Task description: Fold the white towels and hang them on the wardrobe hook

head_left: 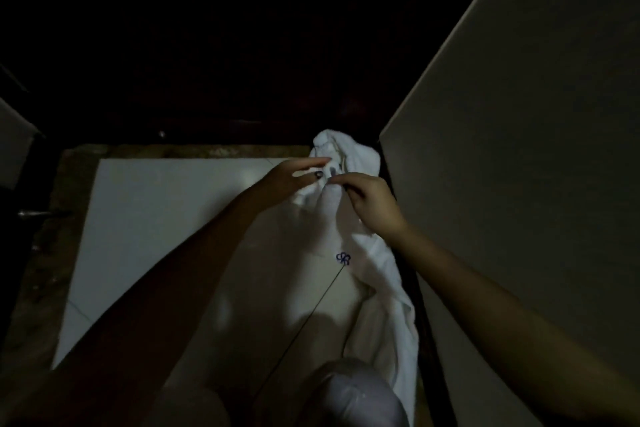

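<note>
While both hands meet at the upper centre of the frame, the white towel hangs from them in a long drape that runs down toward the lower right, its bunched top just above the fingers and its blue monogram facing the camera about midway down. The right hand has its fingers curled in and pinches the cloth at the gathered neck. The left hand is more open: 1 finger lies nearly straight along the top, while the lower ones bend toward the fabric and touch it. Whether they truly grip it I cannot tell in this dim light.

A pale panel fills the right of the frame, a light tiled floor shows at left, and the top is too dark to read. No hook can be made out there.

Judging by the hanging cloth, the towel looks gathered rather than neatly folded, and the step in hand is the hanging itself, or the fixing of the top for it. The next move calls for keeping the right pinch firm, finding the hook in the darkness near the bunched top, and seating enough cloth over it that the long drape does not drag it off.
</note>
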Demonstrator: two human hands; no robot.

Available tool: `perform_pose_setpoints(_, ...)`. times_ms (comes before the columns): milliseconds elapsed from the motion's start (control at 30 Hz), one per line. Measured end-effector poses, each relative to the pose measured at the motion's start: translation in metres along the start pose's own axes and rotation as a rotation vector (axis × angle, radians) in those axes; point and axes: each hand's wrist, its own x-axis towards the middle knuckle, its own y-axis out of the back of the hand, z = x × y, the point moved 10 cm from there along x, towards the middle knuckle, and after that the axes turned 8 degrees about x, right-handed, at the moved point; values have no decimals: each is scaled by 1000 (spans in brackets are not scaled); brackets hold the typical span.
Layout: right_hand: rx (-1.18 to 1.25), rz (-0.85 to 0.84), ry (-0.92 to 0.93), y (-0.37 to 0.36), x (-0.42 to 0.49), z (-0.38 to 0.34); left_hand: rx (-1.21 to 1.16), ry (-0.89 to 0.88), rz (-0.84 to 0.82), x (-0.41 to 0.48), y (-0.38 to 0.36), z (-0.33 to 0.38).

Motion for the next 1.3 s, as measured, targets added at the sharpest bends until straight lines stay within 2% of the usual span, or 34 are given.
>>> perform_pose_setpoints(100,111,134,-30,77,11,-65,-30,-71,1,-3,25,102)
perform_pose_setpoints(300,189,369,-110,223,17,-181,-121,-29,104,-39,85,259)
perform_pose_setpoints(600,254,470,-121,379,24,-374,63,48,54,-124,178,468)
perform_pose_setpoints(733,202,460,-79,432,33,-450,202,5,185,-165,237,554)
perform_pose_setpoints(833,84,436,-19,459,39,-505,348,-8,318,-199,290,605)
perform_pose_setpoints(933,13,341,112,470,39,-564,461,-84,422,-239,335,653)
perform_pose_setpoints(1033,-71,272,204,471,36,-618,440,-154,553,-285,379,692)
perform_pose_setpoints(1167,27,171,319,455,37,-675,445,-179,697,-349,429,721)
perform_pose_setpoints(1300,208,189,271,432,37,-694,319,-175,830,-430,458,721)
